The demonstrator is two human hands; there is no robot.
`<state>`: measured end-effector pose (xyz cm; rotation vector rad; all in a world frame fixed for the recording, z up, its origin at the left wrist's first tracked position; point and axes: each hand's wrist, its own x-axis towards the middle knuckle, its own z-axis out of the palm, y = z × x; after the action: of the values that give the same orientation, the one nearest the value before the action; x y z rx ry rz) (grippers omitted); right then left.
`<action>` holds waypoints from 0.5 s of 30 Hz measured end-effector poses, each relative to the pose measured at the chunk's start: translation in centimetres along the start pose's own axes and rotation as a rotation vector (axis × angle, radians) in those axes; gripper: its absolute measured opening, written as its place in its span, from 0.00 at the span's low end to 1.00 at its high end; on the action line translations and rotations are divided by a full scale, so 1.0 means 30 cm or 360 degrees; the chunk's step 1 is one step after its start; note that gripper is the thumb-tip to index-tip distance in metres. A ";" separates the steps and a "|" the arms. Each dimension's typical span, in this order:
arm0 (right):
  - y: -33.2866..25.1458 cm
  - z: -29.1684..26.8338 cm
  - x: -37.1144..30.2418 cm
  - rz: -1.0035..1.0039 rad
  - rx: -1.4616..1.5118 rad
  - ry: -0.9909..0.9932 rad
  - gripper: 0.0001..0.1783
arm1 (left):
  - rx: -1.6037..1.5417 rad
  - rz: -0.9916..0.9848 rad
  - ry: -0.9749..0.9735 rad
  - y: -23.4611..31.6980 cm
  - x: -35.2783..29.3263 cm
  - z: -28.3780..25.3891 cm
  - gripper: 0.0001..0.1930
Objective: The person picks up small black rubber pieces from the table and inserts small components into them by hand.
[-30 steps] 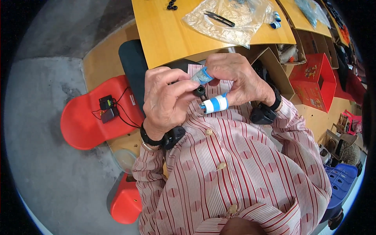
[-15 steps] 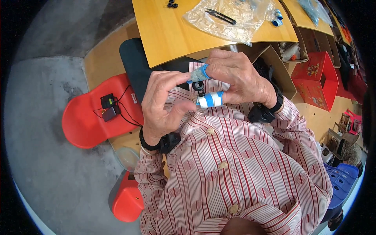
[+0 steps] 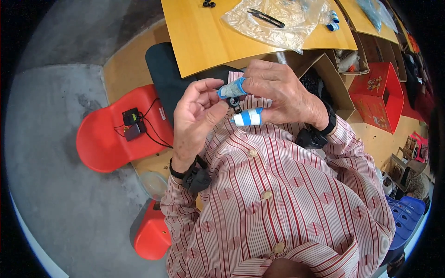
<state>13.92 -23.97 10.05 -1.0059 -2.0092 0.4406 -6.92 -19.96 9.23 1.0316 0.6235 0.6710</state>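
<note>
Both hands are raised in front of my striped shirt, close together. Blue-and-white wraps cover the index finger and thumb of my right hand point(image 3: 285, 95). Between these wrapped tips it pinches a small black ring-shaped part point(image 3: 235, 104), partly hidden by the upper wrap point(image 3: 232, 88). The lower wrap point(image 3: 248, 117) sits on the thumb. Just left of the part is my left hand point(image 3: 197, 111), its fingers curled and its thumb tip bent in close to the black part. Whatever lies between the left thumb and fingers is too small or hidden to make out.
Ahead, a yellow table point(image 3: 204, 41) bears a clear plastic bag point(image 3: 273, 32) with black thread snips point(image 3: 266, 18) on it. Small black parts point(image 3: 209, 4) lie farther left. Open cardboard boxes point(image 3: 336, 88) and a red box point(image 3: 378, 97) stand right; a red stool point(image 3: 106, 139) is left.
My left thumb has moved up toward the black part, and the left index fingertip has come off the upper wrap. My right hand keeps its pinch, with the upper wrap tilted slightly lower.
</note>
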 end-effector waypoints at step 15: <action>0.001 0.013 -0.011 0.0150 0.0270 0.0002 0.24 | -0.0265 -0.0008 0.0068 -0.011 0.007 0.026 0.20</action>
<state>13.72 -24.19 9.63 -0.9972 -1.8934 0.6498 -6.14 -20.37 9.19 0.8626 0.5968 0.7295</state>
